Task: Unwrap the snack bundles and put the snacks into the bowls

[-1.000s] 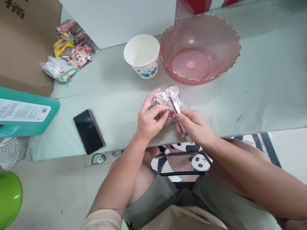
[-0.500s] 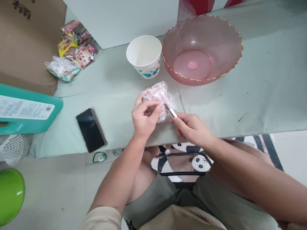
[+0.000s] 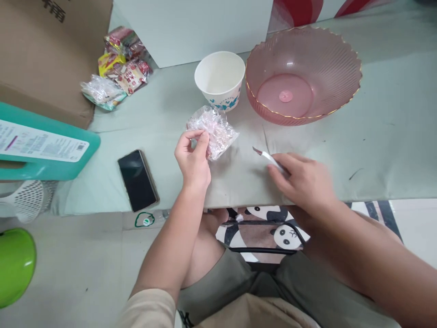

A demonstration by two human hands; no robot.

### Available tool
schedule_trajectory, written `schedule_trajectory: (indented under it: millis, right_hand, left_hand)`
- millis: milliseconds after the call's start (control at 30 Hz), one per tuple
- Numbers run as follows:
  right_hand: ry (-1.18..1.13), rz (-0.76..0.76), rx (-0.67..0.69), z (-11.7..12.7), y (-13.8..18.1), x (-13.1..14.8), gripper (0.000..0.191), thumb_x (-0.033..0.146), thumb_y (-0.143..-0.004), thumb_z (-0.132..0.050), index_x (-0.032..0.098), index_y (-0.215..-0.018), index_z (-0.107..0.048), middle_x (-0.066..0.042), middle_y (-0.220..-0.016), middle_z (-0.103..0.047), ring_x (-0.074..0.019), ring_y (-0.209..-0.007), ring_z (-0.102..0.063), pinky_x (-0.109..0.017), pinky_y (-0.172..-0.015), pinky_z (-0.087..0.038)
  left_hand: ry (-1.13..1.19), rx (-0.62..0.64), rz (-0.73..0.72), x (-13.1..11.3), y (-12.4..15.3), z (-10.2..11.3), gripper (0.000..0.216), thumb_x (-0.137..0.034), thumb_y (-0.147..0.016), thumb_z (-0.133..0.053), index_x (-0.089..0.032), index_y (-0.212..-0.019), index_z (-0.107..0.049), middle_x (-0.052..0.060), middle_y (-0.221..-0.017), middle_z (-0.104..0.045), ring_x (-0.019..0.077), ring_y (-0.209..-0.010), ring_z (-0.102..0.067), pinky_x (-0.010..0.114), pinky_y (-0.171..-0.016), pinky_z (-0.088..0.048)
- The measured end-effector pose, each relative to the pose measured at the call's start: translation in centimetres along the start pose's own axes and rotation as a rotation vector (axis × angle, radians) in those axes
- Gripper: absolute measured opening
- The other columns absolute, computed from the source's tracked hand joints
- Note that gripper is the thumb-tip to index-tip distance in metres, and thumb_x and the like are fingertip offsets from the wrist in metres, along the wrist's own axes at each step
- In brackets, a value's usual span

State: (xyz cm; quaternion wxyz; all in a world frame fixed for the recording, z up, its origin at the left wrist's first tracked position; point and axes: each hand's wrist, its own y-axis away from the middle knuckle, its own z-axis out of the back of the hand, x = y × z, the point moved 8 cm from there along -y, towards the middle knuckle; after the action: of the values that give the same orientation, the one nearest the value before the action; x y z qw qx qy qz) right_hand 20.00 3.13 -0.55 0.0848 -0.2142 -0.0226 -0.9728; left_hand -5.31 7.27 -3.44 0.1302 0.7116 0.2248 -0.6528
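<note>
My left hand [image 3: 193, 159] pinches the edge of a crinkled clear plastic packet [image 3: 213, 129] with something pink inside, holding it just above the pale green table cover [image 3: 375, 150]. My right hand [image 3: 302, 180] lies low on the table to the right, fingers closed round a small metal blade-like tool [image 3: 268, 156] whose tip points left toward the packet. The two hands are apart. Behind the packet stand a white paper cup [image 3: 220, 79] with blue leaf print and a ribbed pink bowl [image 3: 336, 59].
A black phone [image 3: 137, 180] lies at the left near the table edge. Several snack packets [image 3: 118, 75] sit at the back left beside a cardboard box [image 3: 44, 50]. A teal box [image 3: 41, 150], a white mesh basket [image 3: 23, 200] and a green object [image 3: 15, 264] are at far left.
My right hand has pulled the tool away from the packet, moving right and down onto the table. My left hand has carried the packet slightly left and up.
</note>
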Motion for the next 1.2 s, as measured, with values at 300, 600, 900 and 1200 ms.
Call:
schedule_trajectory:
  millis: [300, 600, 900, 1200]
  right_hand:
    - [0.083, -0.061, -0.020, 1.5, -0.1, -5.7, 0.034, 0.040, -0.088, -0.060, 0.022, -0.113, -0.073, -0.010, -0.095, -0.071, -0.0276, -0.082, -0.064, -0.034, -0.062, -0.040]
    - [-0.397, 0.138, -0.086, 1.5, 0.8, -0.4, 0.020, 0.036, -0.091, -0.061, 0.023, -0.105, -0.066, -0.007, -0.091, -0.073, -0.0200, -0.079, -0.066, -0.035, -0.074, -0.053]
    - [-0.382, 0.474, -0.268, 3.1, 1.9, 1.4, 0.009, 0.014, -0.085, -0.060, 0.024, -0.085, -0.060, -0.008, -0.109, -0.070, -0.0226, -0.096, -0.067, -0.040, -0.081, -0.054]
    - [-0.475, 0.772, -0.037, 1.8, 3.1, 3.9, 0.015, 0.010, -0.073, -0.052, 0.022, -0.077, -0.045, 0.001, -0.072, -0.063, -0.0186, -0.076, -0.062, -0.036, -0.074, -0.042]
  left_hand:
    - [-0.063, 0.301, -0.112, -1.2, 1.6, -2.2, 0.023, -0.044, -0.080, -0.082, -0.024, -0.080, -0.071, -0.001, -0.080, -0.063, 0.0059, -0.053, -0.051, 0.021, -0.042, -0.039]
    - [-0.068, 0.762, -0.021, -0.5, 5.7, -6.6, 0.019, -0.026, -0.088, -0.063, -0.028, -0.105, -0.072, 0.004, -0.112, -0.065, 0.0056, -0.054, -0.057, 0.021, -0.041, -0.047]
    - [0.000, 0.503, 0.145, 2.1, 3.2, -4.9, 0.038, -0.037, -0.085, -0.073, -0.034, -0.121, -0.061, 0.003, -0.116, -0.067, 0.0098, -0.068, -0.064, 0.018, -0.047, -0.050]
    - [-0.390, 0.429, -0.113, -0.1, 2.0, -2.8, 0.039, -0.033, -0.082, -0.073, -0.030, -0.119, -0.059, 0.002, -0.113, -0.065, 0.0085, -0.064, -0.058, 0.023, -0.054, -0.048]
